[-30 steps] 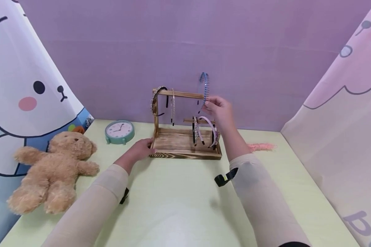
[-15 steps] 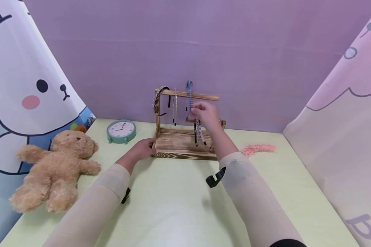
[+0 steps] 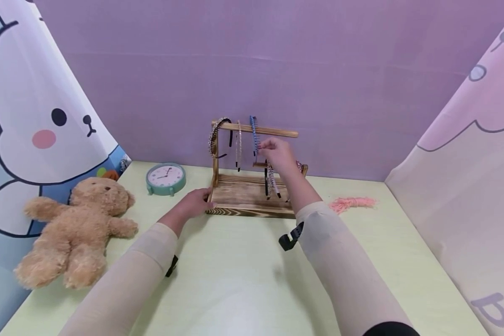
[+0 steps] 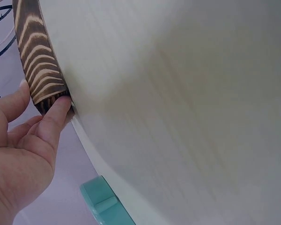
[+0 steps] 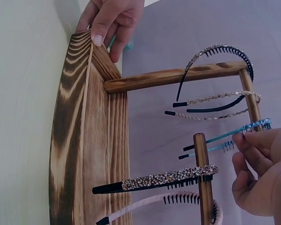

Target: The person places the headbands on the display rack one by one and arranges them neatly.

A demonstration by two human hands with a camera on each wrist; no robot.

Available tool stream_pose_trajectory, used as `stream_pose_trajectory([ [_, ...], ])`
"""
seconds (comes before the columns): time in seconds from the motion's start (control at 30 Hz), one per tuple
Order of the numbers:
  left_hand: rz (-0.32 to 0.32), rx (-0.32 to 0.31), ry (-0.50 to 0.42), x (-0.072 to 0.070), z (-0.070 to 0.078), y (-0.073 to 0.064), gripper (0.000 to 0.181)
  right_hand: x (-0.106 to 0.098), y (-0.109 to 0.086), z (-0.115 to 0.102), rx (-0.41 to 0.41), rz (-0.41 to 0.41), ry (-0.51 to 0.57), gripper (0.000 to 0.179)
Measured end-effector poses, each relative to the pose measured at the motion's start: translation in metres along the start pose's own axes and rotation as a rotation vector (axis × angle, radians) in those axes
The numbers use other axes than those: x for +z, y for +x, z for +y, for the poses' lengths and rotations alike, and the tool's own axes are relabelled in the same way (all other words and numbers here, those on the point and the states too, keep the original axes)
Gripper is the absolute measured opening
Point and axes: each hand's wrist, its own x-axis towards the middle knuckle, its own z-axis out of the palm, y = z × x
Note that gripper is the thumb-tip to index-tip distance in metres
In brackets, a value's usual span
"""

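A blue toothed headband (image 3: 254,130) sits over the upper bar of a wooden headband rack (image 3: 258,212), its two ends hanging down. My right hand (image 3: 277,153) pinches one side of it between thumb and fingertips, as the right wrist view (image 5: 264,166) also shows. At the rack's front left corner my left hand (image 3: 193,204) grips the tray's end, thumb and fingers on either side of the wood (image 4: 42,61). To the left on the same bar hang a dark beaded headband (image 3: 213,137) and a slim pale beaded one (image 3: 238,147).
A lower bar (image 5: 203,187) carries a glittery headband (image 5: 164,179) and a pink one (image 5: 145,201), partly behind my right arm. A teal clock (image 3: 165,178) and a teddy bear (image 3: 77,228) lie left; pink yarn-like strands (image 3: 353,203) lie right.
My right hand has carried the blue headband left along the upper bar and down, so its top now rests at the bar. My left hand has stayed on the rack.
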Motion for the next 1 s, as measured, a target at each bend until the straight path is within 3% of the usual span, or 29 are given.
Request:
stream_pose_trajectory([
  [0.23, -0.002, -0.009, -0.004, 0.000, 0.001, 0.000, 0.067, 0.000, 0.003, 0.004, 0.022, -0.010, -0.142, 0.013],
  [0.63, -0.008, -0.002, 0.012, 0.003, 0.002, 0.003, 0.067, -0.005, -0.003, 0.006, 0.013, -0.048, -0.294, 0.021],
  [0.83, -0.023, -0.003, 0.004, 0.003, 0.003, 0.006, 0.067, -0.015, -0.015, 0.005, 0.008, -0.040, -0.289, 0.026],
  [1.0, -0.026, 0.001, 0.005, 0.001, 0.003, 0.005, 0.068, -0.028, -0.029, 0.002, -0.049, -0.016, -0.240, 0.030],
])
